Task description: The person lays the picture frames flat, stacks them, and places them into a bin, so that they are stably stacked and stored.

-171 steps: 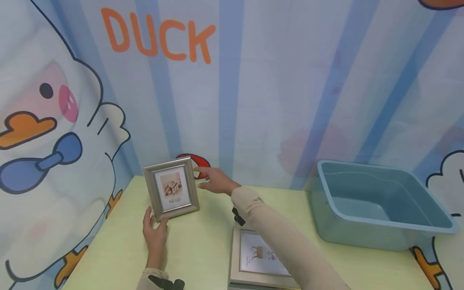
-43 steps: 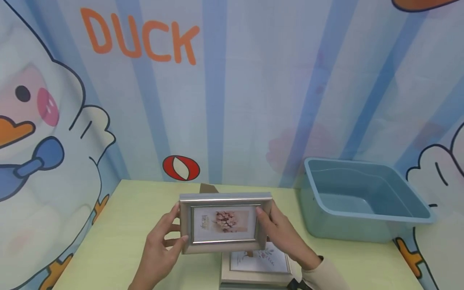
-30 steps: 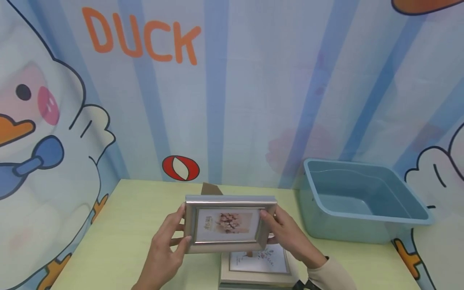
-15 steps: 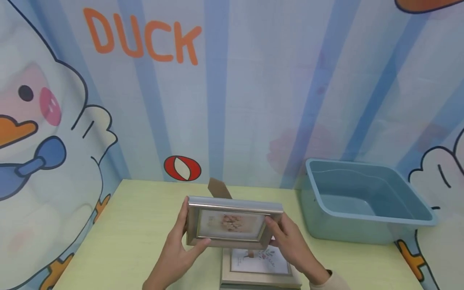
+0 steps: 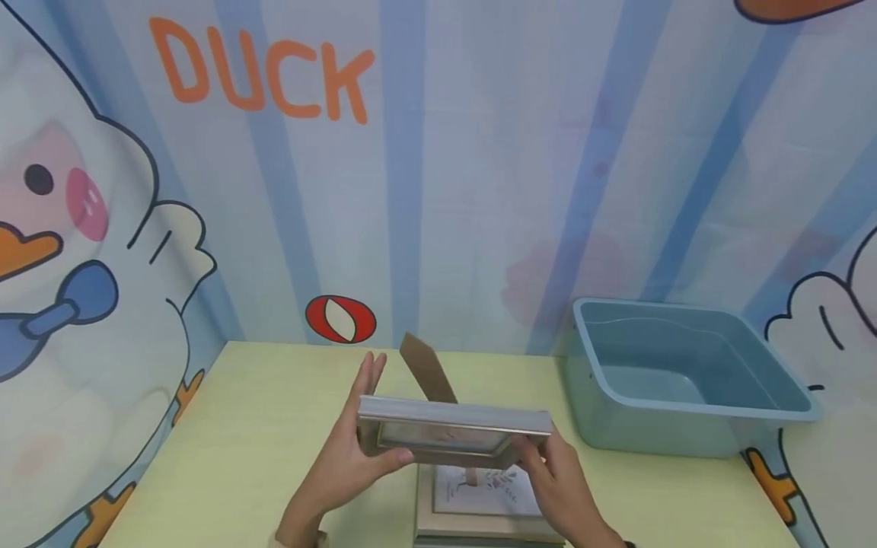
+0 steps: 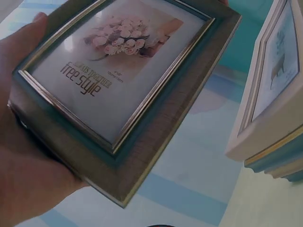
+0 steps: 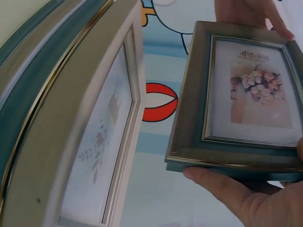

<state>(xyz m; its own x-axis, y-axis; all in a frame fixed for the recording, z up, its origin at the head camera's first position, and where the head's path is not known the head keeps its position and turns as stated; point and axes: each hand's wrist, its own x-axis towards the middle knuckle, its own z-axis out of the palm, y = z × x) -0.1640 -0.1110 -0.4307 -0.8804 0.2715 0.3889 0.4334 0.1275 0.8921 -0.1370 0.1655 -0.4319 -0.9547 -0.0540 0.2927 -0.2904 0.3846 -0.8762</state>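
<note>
In the head view a silver-grey picture frame is held in the air, tipped nearly flat, its flower print seen at a steep slant. My left hand holds its left end, thumb along the near side and fingers reaching up past the far side. My right hand grips the right end, thumb on the front face. Behind the frame a brown stand flap sticks out. Below lies a stack of frames, the top frame pale with a deer print, partly hidden. In the left wrist view the held frame shows its flower print.
A blue-green plastic tub stands at the right of the pale yellow table. Behind the table hangs a blue striped backdrop with duck drawings.
The frame stood upright at the table's left, then was brought over the stack and turned sideways. Since then it has tipped flatter, with its stand flap showing more and my left fingers stretching upward.
</note>
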